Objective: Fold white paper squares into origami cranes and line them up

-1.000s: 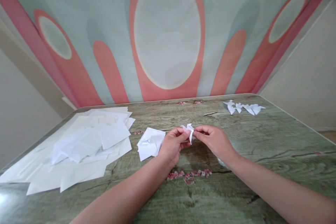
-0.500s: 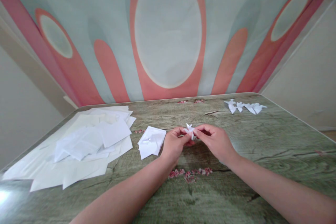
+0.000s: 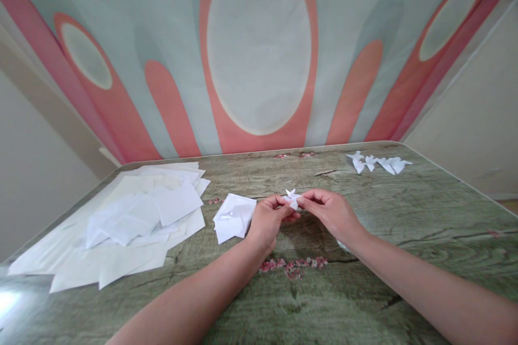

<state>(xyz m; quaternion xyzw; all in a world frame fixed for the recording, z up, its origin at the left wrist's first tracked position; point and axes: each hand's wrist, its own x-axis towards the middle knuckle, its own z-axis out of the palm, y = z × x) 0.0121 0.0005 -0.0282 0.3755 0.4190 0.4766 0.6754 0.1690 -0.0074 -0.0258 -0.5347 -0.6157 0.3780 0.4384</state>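
Left grip [image 3: 265,221] — paper [image 3: 293,202] between — right grip [image 3: 336,216].

My left hand [image 3: 265,223]: small paper stack [image 3: 237,214] blocks leftward, wide paper pile [image 3: 133,221] beyond | my right hand [image 3: 332,214]: tabletop [image 3: 437,207] open rightward, folded figures [image 3: 387,165] farther back

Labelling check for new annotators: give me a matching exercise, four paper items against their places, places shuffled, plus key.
Items
1. large paper pile
2. small paper stack
3. single folded piece
4. row of folded pieces

Places
A. near the far right corner of the table
B. held in the fingers of the left hand and right hand
C. along the table's left side
D. just left of the left hand

Pairs: 1-C, 2-D, 3-B, 4-A
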